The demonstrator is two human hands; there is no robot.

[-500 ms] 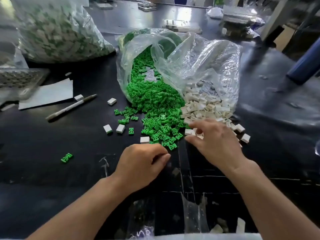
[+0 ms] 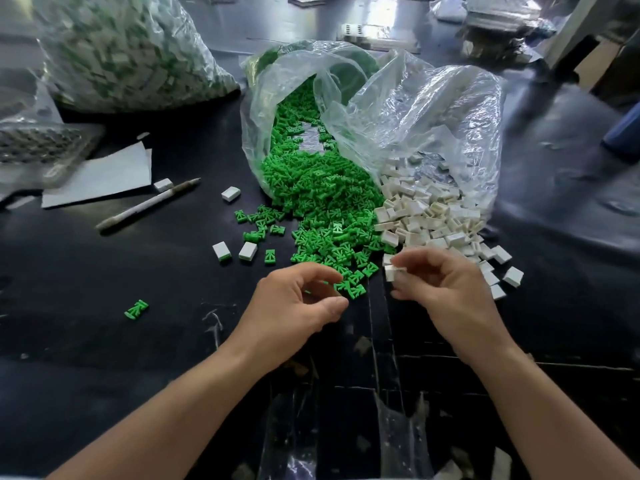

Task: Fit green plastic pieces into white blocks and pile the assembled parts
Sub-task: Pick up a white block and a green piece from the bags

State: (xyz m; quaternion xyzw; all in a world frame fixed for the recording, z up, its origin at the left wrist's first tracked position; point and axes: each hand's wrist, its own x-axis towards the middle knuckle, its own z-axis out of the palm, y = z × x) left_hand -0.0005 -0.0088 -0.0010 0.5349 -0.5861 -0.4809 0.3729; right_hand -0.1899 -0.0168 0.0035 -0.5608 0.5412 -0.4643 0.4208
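The right hand (image 2: 446, 289) has come back from the white blocks pile (image 2: 433, 216), and its grip now pinches one small white block (image 2: 393, 271) just above the bench (image 2: 104, 341), beside the green pieces (image 2: 322, 199). The left hand (image 2: 294, 303) curls looser than before; whether it holds anything, I cannot tell.

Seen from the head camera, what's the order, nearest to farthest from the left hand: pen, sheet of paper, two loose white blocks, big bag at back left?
1. Two loose white blocks, just beyond the left hand, slightly left.
2. Pen, farther left.
3. Sheet of paper, beyond the pen.
4. Big bag, back-left corner.
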